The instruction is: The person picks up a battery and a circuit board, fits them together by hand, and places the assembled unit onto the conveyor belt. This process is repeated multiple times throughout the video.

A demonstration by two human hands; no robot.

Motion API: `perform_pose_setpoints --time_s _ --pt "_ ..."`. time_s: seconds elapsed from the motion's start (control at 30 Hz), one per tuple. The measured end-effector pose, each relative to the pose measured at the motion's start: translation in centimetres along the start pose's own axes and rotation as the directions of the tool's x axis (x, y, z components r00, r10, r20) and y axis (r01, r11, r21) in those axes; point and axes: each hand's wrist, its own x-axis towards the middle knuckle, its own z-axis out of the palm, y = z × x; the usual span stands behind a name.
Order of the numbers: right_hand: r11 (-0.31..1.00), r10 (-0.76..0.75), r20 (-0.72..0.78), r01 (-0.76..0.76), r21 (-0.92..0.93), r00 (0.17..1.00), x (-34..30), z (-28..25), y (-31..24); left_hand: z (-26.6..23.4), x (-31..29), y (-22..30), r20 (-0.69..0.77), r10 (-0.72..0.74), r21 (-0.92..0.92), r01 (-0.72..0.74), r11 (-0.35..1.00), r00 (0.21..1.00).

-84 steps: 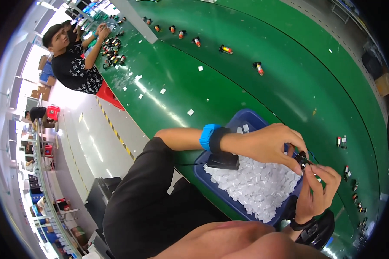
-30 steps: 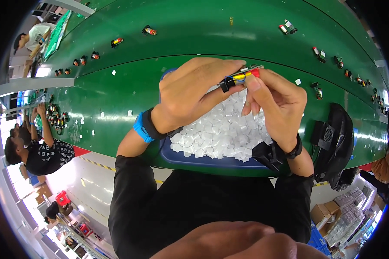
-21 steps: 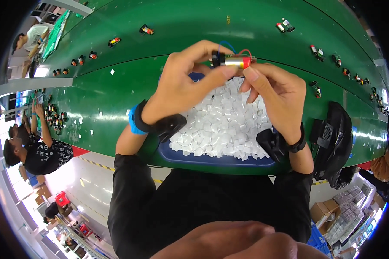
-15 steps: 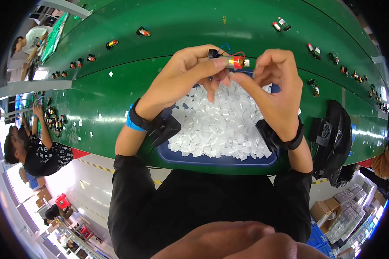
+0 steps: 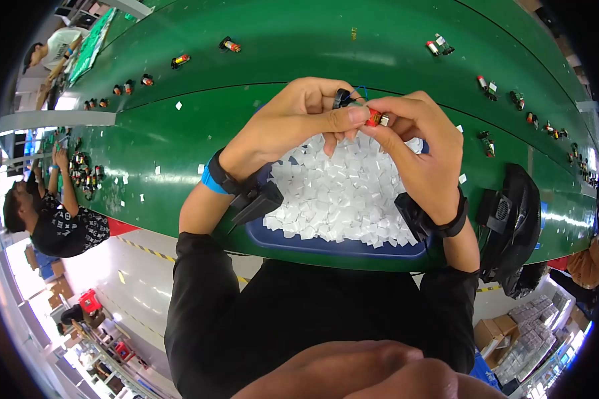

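Note:
Over the far part of a blue tray [image 5: 326,247], my left hand [image 5: 287,121] pinches a small red cylinder with a metal end and thin wires [image 5: 375,118]. A black round part [image 5: 343,98] joined to it by wires shows at the fingers of that hand. My right hand [image 5: 422,136] closes thumb and forefinger on the same cylinder near its metal end. The fingertips of both hands hide part of it. Below them the tray is heaped with small white square pieces [image 5: 339,193].
Similar wired cylinders [image 5: 230,45] lie along the green table [image 5: 299,46], left and right. A black bag [image 5: 516,219] lies at the right, beside a black box-shaped device [image 5: 494,209]. A co-worker [image 5: 60,226] works at the left near a cluster of assemblies [image 5: 83,173].
My right hand has come in from the right and taken hold of the red cylinder. The cylinder has dropped slightly and turned, with its metal end lower.

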Motion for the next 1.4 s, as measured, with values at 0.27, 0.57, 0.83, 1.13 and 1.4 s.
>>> perform_pose_setpoints --time_s 0.27,0.57,0.83,1.13,1.4 --pt "0.964 0.265 0.068 -0.265 -0.014 0.962 3.8 -2.7 1.1 -4.8 1.8 0.0 -0.157 -0.019 0.331 0.070 0.941 0.987" --pt "0.617 0.432 -0.075 -0.355 -0.702 0.899 12.3 -12.4 24.4 -17.9 3.8 -6.3 -0.277 0.670 0.933 0.360 0.015 0.689" --pt "0.441 0.668 -0.066 -0.465 -0.768 0.741 13.7 -10.5 24.1 -9.3 1.1 0.8 -0.125 0.251 0.548 -0.145 0.824 0.960" --pt "0.817 0.522 0.085 -0.527 0.234 0.849 6.5 -1.3 4.5 -2.8 0.4 -2.3 -0.138 0.156 0.244 -0.119 0.962 0.978" --pt "0.887 0.398 0.033 -0.394 0.242 0.917 3.7 1.9 1.8 -1.0 -0.3 -1.9 -0.161 -0.007 0.138 0.029 0.990 0.987"
